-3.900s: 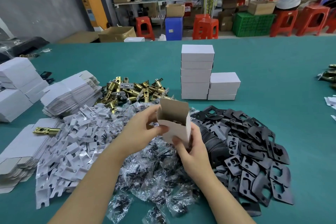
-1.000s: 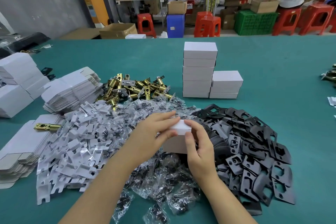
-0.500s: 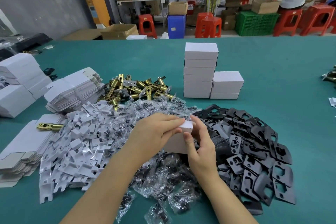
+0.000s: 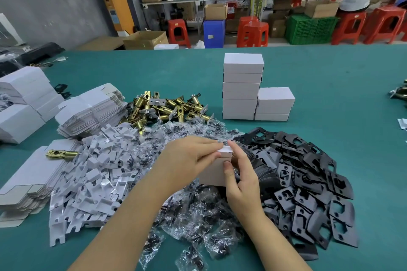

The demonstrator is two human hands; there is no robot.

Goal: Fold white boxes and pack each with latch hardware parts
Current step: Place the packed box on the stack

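A small white box point(image 4: 214, 172) sits between my hands above the pile of bagged screws point(image 4: 193, 211). My left hand point(image 4: 187, 160) grips its left side, fingers laid over the top flap. My right hand point(image 4: 240, 176) holds the right end, thumb on the near face and forefinger on the flap. Brass latches point(image 4: 167, 109) lie in a heap behind, black strike plates point(image 4: 308, 182) to the right, white card inserts point(image 4: 94, 178) to the left. Finished white boxes point(image 4: 242, 88) are stacked at the back in two columns.
Flat unfolded boxes point(image 4: 92, 110) are piled at the left, with one brass latch point(image 4: 61, 153) lying on a lower stack. More white cartons point(image 4: 24, 99) stand at the far left. The green table point(image 4: 341, 99) stretches right. A person stands at a bench far behind.
The box was open and tilted up 3.9 s ago; it is now lowered with its flap folded down. In the last second my fingers shifted slightly along the flap.
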